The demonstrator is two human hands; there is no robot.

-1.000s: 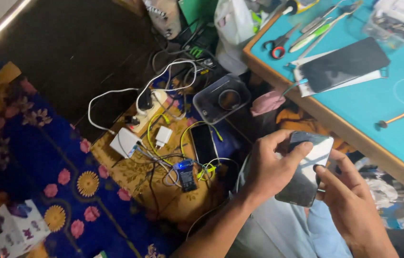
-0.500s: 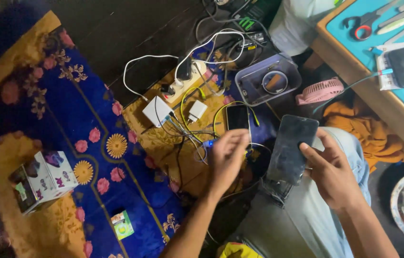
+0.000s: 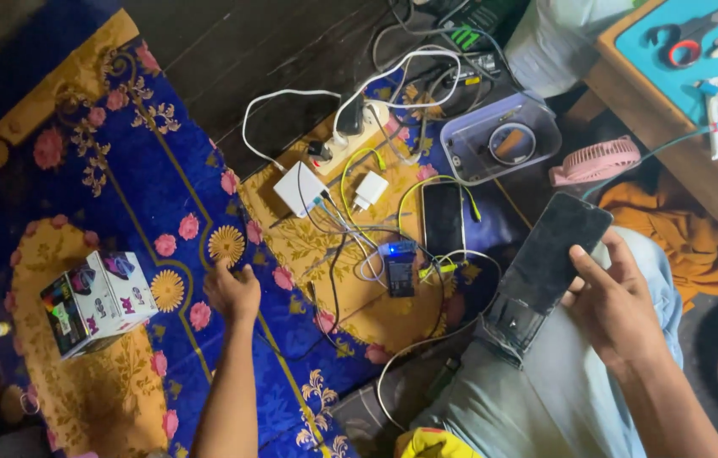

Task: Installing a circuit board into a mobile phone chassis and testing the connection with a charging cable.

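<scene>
My right hand (image 3: 617,301) holds a black smartphone (image 3: 555,254) tilted over my lap, thumb across its dark screen, with a dark case hanging at its lower end. My left hand (image 3: 233,291) is stretched out to the left over the blue and gold floral rug (image 3: 155,178), fingers loosely curled with nothing in them, resting on or just above the rug. A small printed cardboard box (image 3: 96,301) lies to its left on the rug.
A tangle of white, yellow and black cables, chargers and a power strip (image 3: 350,144) lies ahead. Another phone (image 3: 444,218) and a small circuit module (image 3: 399,267) sit among them. A clear plastic tub (image 3: 503,140), a pink fan (image 3: 596,161) and a teal-topped table (image 3: 715,93) are at right.
My left hand let go of the phone and swung left across the cables to the rug near the box. The right hand keeps the phone. The view panned left and down.
</scene>
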